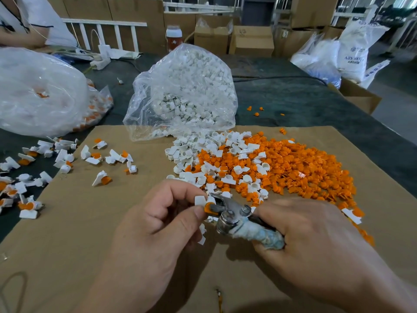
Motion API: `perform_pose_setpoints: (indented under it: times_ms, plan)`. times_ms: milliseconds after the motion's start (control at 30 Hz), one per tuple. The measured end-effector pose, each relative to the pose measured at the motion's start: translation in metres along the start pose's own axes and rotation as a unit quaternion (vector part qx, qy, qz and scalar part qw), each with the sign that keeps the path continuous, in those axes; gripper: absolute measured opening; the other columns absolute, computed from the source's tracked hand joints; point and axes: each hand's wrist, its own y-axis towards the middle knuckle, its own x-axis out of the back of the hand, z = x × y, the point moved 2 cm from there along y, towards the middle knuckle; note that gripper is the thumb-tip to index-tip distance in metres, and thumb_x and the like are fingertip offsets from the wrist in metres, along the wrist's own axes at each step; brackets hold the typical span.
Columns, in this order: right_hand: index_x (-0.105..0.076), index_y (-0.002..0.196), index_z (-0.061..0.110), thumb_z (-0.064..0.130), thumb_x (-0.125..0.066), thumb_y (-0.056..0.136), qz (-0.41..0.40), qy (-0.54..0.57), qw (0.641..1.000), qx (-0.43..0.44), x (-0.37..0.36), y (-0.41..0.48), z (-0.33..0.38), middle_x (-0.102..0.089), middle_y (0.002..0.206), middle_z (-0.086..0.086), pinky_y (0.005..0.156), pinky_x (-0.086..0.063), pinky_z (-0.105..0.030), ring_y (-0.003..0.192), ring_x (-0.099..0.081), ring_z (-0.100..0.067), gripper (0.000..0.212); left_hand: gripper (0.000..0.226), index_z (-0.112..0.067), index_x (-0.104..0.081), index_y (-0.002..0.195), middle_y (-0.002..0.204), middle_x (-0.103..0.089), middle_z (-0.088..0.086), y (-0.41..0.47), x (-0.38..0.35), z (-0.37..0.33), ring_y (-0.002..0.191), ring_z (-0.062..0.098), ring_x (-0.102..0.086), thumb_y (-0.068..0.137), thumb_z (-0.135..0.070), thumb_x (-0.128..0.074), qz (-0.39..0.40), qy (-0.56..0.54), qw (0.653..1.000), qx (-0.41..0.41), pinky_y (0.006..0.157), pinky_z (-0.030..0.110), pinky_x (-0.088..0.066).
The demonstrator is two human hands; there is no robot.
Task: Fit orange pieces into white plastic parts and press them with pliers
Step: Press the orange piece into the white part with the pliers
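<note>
My left hand (162, 224) pinches a white plastic part (200, 200) with an orange piece (208, 208) seated in it, just above the cardboard sheet. My right hand (309, 236) grips the cloth-wrapped handles of metal pliers (234, 216), and the jaws close around the orange piece. A mixed heap of loose orange pieces (300, 168) and white parts (194, 154) lies beyond my hands. Fitted white-and-orange parts (65, 164) are scattered at the left.
A clear bag of white parts (187, 91) stands at the far edge of the cardboard sheet (94, 222). Another clear bag (38, 91) lies at the left. Cardboard boxes (250, 40) and white sacks (352, 50) stand behind; a person sits at far left.
</note>
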Motion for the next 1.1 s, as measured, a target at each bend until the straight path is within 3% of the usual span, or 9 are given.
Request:
perform_pose_setpoints:
  times_ms: [200, 300, 400, 533, 667, 800, 900, 1000, 1100]
  plan:
    - [-0.058, 0.07, 0.029, 0.052, -0.039, 0.079, -0.027, 0.003, 1.0, -0.008, -0.003, 0.0, 0.002, -0.051, 0.06, 0.012, 0.046, -0.039, -0.03, 0.056, -0.049, -0.012, 0.031, 0.021, -0.032, -0.072, 0.091, 0.066, -0.065, -0.001, 0.0, 0.0, -0.004, 0.057, 0.013, -0.062, 0.074, -0.045, -0.069, -0.024, -0.002, 1.0, 0.018, 0.05, 0.024, -0.049]
    - [-0.059, 0.082, 0.035, 0.062, -0.037, 0.081, -0.02, 0.01, 1.0, -0.013, -0.005, 0.002, -0.003, -0.054, 0.068, 0.017, 0.053, -0.04, -0.024, 0.064, -0.051, -0.006, 0.036, 0.003, -0.033, -0.071, 0.085, 0.06, -0.064, -0.001, 0.002, 0.001, -0.006, 0.052, 0.01, -0.061, 0.084, -0.034, -0.069, -0.066, 0.001, 0.997, 0.049, 0.049, 0.02, -0.049]
    - [-0.062, 0.102, 0.035, 0.072, -0.036, 0.079, -0.027, -0.027, 0.999, -0.028, -0.008, 0.005, -0.01, -0.059, 0.083, 0.017, 0.067, -0.042, -0.028, 0.076, -0.054, -0.011, 0.051, 0.019, -0.023, -0.072, 0.076, 0.053, -0.06, 0.004, 0.005, 0.004, -0.003, 0.045, 0.011, -0.054, 0.085, -0.008, -0.064, -0.093, -0.031, 0.989, 0.111, 0.042, 0.019, -0.045]
    - [-0.06, 0.117, 0.032, 0.079, -0.028, 0.072, 0.01, -0.083, 0.995, -0.056, -0.015, 0.009, -0.016, -0.06, 0.098, 0.013, 0.08, -0.039, -0.035, 0.092, -0.051, -0.016, 0.073, 0.026, -0.021, -0.073, 0.07, 0.058, -0.065, 0.007, 0.005, -0.004, -0.002, 0.045, 0.013, -0.055, 0.085, 0.0, -0.065, -0.058, -0.07, 0.976, 0.197, 0.039, 0.021, -0.042]
    - [-0.059, 0.116, 0.032, 0.075, -0.032, 0.074, -0.019, -0.061, 0.997, -0.05, -0.014, 0.009, -0.016, -0.056, 0.106, 0.012, 0.089, -0.035, -0.037, 0.103, -0.049, -0.017, 0.066, 0.024, -0.022, -0.073, 0.071, 0.061, -0.067, 0.01, 0.003, -0.009, -0.003, 0.046, 0.015, -0.058, 0.083, -0.003, -0.065, -0.057, -0.066, 0.973, 0.212, 0.04, 0.022, -0.044]
    - [-0.061, 0.099, 0.027, 0.058, -0.047, 0.085, -0.137, 0.013, 0.99, 0.027, -0.007, 0.008, 0.002, -0.06, 0.093, 0.012, 0.078, -0.042, -0.034, 0.087, -0.056, -0.012, 0.037, 0.021, -0.031, -0.071, 0.074, 0.061, -0.068, 0.008, -0.002, -0.014, -0.009, 0.048, 0.013, -0.064, 0.085, -0.014, -0.066, -0.043, -0.009, 0.983, 0.179, 0.044, 0.02, -0.048]
    - [-0.064, 0.09, 0.024, 0.041, -0.045, 0.091, -0.141, 0.009, 0.986, 0.091, -0.01, 0.008, 0.014, -0.061, 0.084, 0.01, 0.066, -0.044, -0.032, 0.076, -0.057, -0.012, 0.026, 0.014, -0.039, -0.069, 0.081, 0.058, -0.067, 0.001, -0.009, -0.021, -0.014, 0.046, 0.009, -0.063, 0.078, -0.025, -0.068, -0.011, 0.033, 0.992, 0.12, 0.044, 0.012, -0.044]
    - [-0.067, 0.092, 0.023, 0.035, -0.044, 0.094, -0.127, 0.023, 0.987, 0.095, -0.011, 0.006, 0.012, -0.062, 0.085, 0.009, 0.064, -0.047, -0.032, 0.076, -0.058, -0.013, 0.026, 0.004, -0.038, -0.072, 0.087, 0.062, -0.069, 0.0, -0.011, -0.022, -0.015, 0.052, 0.012, -0.065, 0.085, -0.035, -0.07, 0.006, 0.029, 0.997, 0.069, 0.05, 0.018, -0.049]
    - [-0.067, 0.089, 0.021, 0.037, -0.043, 0.094, -0.112, 0.038, 0.989, 0.09, -0.01, 0.004, 0.012, -0.06, 0.081, 0.007, 0.064, -0.049, -0.034, 0.073, -0.057, -0.013, 0.029, 0.023, -0.033, -0.075, 0.09, 0.062, -0.069, 0.005, -0.011, -0.018, -0.013, 0.055, 0.015, -0.067, 0.071, -0.045, -0.067, 0.041, -0.016, 0.997, 0.068, 0.05, 0.021, -0.051]
